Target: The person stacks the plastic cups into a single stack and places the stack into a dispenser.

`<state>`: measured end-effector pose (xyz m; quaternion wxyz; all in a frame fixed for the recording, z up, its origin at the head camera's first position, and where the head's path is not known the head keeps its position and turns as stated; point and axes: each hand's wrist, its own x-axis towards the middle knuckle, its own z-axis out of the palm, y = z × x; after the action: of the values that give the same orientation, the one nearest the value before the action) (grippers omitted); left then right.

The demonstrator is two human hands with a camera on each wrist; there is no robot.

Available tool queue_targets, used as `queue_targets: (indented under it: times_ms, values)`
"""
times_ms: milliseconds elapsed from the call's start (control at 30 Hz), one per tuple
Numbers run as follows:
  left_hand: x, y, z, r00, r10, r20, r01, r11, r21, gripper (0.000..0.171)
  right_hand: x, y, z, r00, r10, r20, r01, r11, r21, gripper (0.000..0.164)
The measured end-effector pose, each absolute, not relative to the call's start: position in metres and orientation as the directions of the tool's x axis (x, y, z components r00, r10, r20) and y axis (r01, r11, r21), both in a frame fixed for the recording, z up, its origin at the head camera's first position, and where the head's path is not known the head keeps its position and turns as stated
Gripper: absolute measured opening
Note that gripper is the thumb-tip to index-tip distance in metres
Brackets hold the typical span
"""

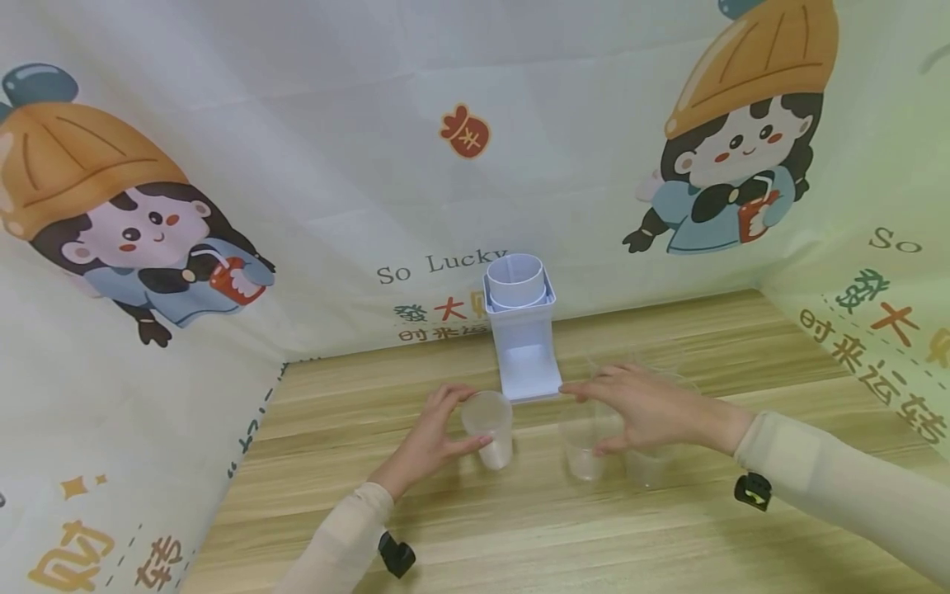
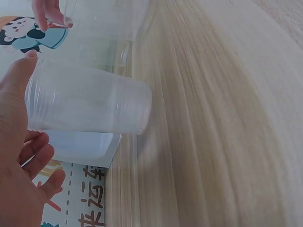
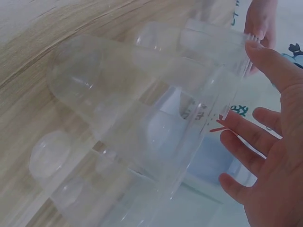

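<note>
My left hand (image 1: 438,437) is around a frosted plastic cup (image 1: 491,433) standing upright on the wooden table, its thumb across the near side and a finger at the far rim. In the left wrist view the thumb meets the ridged rim of this cup (image 2: 90,97), and the lower fingers are loosely bent beside it. My right hand (image 1: 641,404) is over several clear plastic cups (image 1: 582,458) standing close together. In the right wrist view its fingers are spread and relaxed, fingertips right at the rim of a large clear cup (image 3: 128,99).
A pale blue-white plastic stand (image 1: 529,355) with a round cup-like top (image 1: 515,276) is at the back of the table (image 1: 519,528), between the hands. Printed cloth (image 1: 356,148) forms walls behind and at both sides.
</note>
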<state>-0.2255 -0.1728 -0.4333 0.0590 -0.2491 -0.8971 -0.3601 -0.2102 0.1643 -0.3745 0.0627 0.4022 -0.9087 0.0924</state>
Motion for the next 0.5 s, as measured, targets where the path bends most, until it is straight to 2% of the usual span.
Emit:
queue_targets:
  times_ms: [500]
  values:
    - [-0.227, -0.173, -0.437, -0.857, 0.412, 0.309, 0.512, 0.611, 0.605, 0.062, -0.216, 0.15, -0.361, -0.647, -0.722, 0.244, -0.759, 0.641, -0.116, 0.082]
